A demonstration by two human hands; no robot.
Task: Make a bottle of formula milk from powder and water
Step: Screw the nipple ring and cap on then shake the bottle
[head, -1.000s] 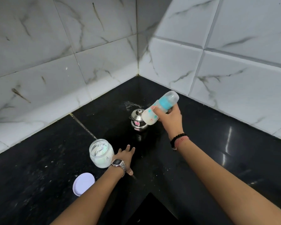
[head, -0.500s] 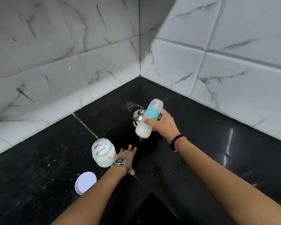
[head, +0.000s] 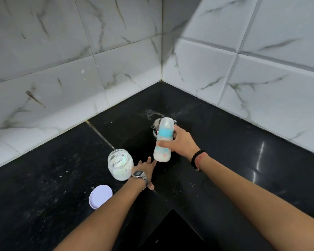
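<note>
Milky-white liquid fills the capped bottle [head: 162, 142], gripped mid-body by the right hand [head: 180, 142], likely for shaking. Left of the bottle, the left hand [head: 145, 166] rests flat, fingers [head: 149, 160] spread, beside the open powder jar [head: 120, 164], steadying on the counter [head: 43, 187].

- Black stone counter [head: 43, 205] fills the lower half, from 3 round to 9 o'clock.
- White marble-patterned wall tiles [head: 116, 42] meet in a corner at 12 o'clock.

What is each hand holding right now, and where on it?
The right hand grips the baby bottle around its middle, just below the blue ring. The left hand holds nothing.
</note>
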